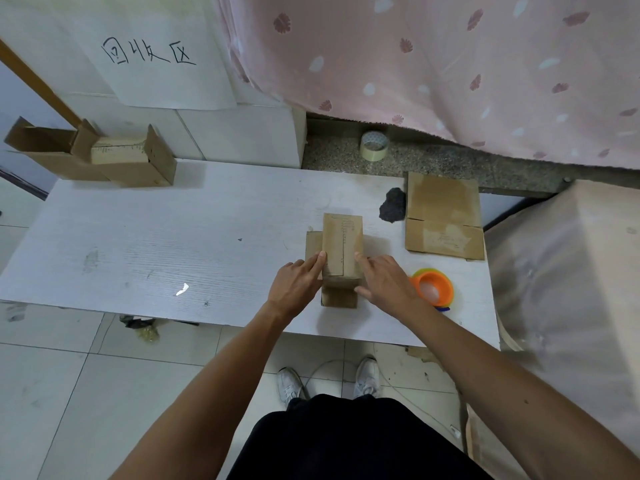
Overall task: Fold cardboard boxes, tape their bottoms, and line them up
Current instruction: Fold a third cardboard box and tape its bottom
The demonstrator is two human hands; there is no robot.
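Cardboard box [343,244] right of centre on the bench [173,237], left hand [298,285] and right hand [384,282] pressing flat-fingered on its folded flaps; reaching for the tape [433,287] may let them spring open.

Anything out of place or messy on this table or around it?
A few things. A black crumpled lump lies on the table beside the flat cardboard, unrelated to boxing. A clear tape roll sits off the table on the stone ledge. Crumpled litter lies on the floor under the near edge.
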